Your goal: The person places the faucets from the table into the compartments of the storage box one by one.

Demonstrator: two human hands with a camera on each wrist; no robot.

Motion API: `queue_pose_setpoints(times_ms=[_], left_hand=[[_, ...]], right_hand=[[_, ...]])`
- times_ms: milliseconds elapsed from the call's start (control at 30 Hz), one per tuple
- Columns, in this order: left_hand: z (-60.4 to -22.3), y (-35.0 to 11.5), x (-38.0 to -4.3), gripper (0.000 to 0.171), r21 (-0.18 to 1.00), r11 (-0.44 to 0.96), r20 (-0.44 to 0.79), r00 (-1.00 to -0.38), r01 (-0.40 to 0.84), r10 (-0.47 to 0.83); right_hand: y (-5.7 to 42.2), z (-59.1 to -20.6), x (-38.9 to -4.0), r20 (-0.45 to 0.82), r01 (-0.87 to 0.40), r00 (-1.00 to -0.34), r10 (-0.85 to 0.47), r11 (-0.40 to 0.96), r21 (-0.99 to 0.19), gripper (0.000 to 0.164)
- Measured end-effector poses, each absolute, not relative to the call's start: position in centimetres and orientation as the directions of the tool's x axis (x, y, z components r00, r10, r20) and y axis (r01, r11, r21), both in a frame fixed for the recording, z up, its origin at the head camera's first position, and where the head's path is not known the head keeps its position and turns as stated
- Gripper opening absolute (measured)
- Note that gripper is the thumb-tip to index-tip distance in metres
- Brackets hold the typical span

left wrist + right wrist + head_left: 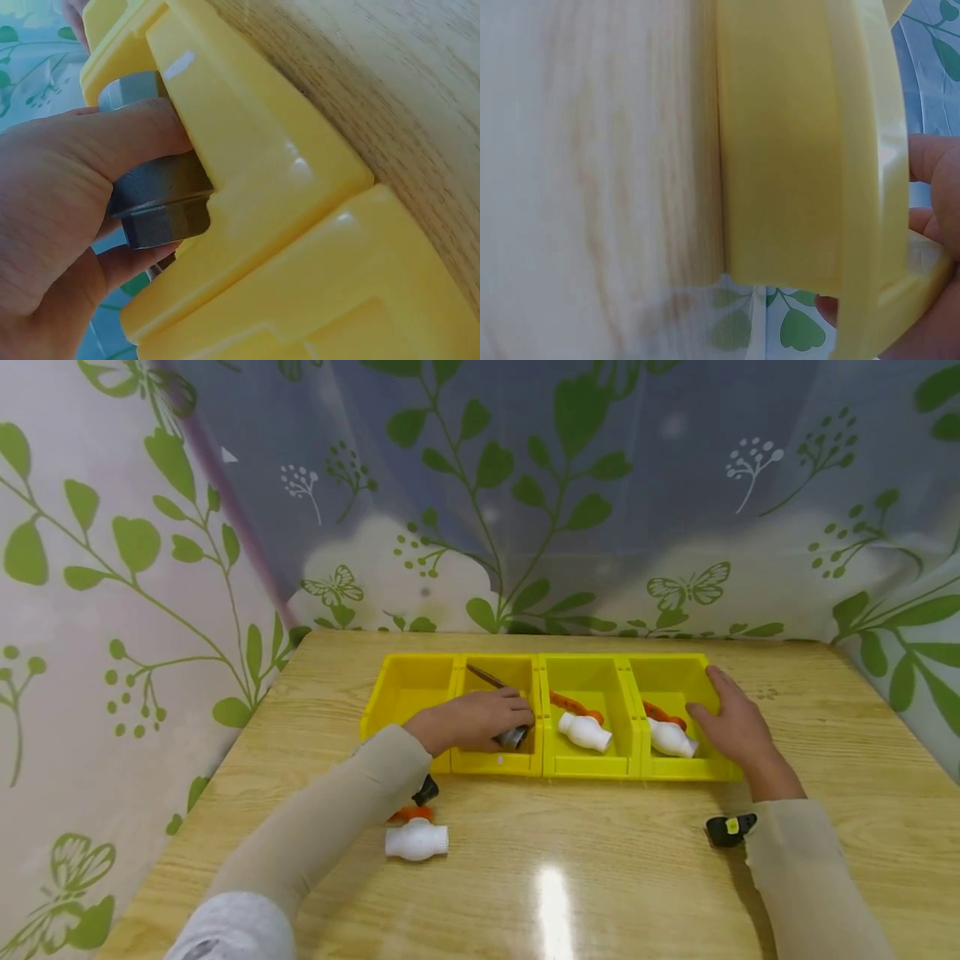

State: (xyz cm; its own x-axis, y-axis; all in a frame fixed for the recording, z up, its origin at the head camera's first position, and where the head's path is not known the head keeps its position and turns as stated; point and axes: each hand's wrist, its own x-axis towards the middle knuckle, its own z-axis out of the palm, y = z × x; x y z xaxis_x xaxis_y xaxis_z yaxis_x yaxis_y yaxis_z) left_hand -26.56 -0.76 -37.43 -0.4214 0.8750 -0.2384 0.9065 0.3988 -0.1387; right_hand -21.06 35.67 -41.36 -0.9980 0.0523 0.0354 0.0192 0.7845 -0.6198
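Observation:
My left hand [483,720] reaches into the second yellow bin [491,766] from the left. Its thumb and fingers pinch a grey metal ball valve [161,187] with hexagonal ends; a dark lever handle [486,677] shows beyond the fingers in the head view. My right hand [733,717] grips the right side wall of the rightmost yellow bin [693,768], thumb on the inner side and fingers outside. In that bin lies a white plastic valve [672,739] with an orange handle. The third bin [592,767] holds a similar white valve [585,732].
The leftmost bin [412,670] is partly hidden by my left arm. Another white valve [417,841] with an orange handle lies on the wooden table [637,877] in front of the bins. Small black devices [729,830] sit by both wrists. A patterned curtain [525,527] hangs behind.

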Motion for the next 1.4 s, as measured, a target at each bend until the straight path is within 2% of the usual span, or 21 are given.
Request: queue_pose_setpoints(times_ms=[167, 800, 1200, 1400], left_hand=[[-37.5, -0.7, -26.5, 0.052, -0.127, 0.419, -0.242, -0.437, 0.899, 0.866], [-39.2, -1.3, -27.2, 0.045, -0.104, 0.371, -0.201, -0.385, 0.923, 0.901], [-39.8, -1.0, -27.5, 0.044, -0.124, 0.380, -0.219, -0.399, 0.917, 0.890], [-39.5, -1.0, -27.3, 0.047, -0.116, 0.411, -0.250, -0.427, 0.904, 0.869]], right_hand=[[35.7, -41.5, -21.1, 0.037, 0.021, -0.998, 0.056, 0.786, -0.617, 0.070], [35.7, -41.7, -21.3, 0.037, 0.018, -0.998, 0.051, 0.788, -0.616, 0.070], [35.6, -41.7, -21.2, 0.058, 0.018, -0.996, 0.067, 0.795, -0.606, 0.069], [35.5, -41.7, -21.4, 0.045, 0.043, -0.995, 0.088, 0.794, -0.607, 0.069]])
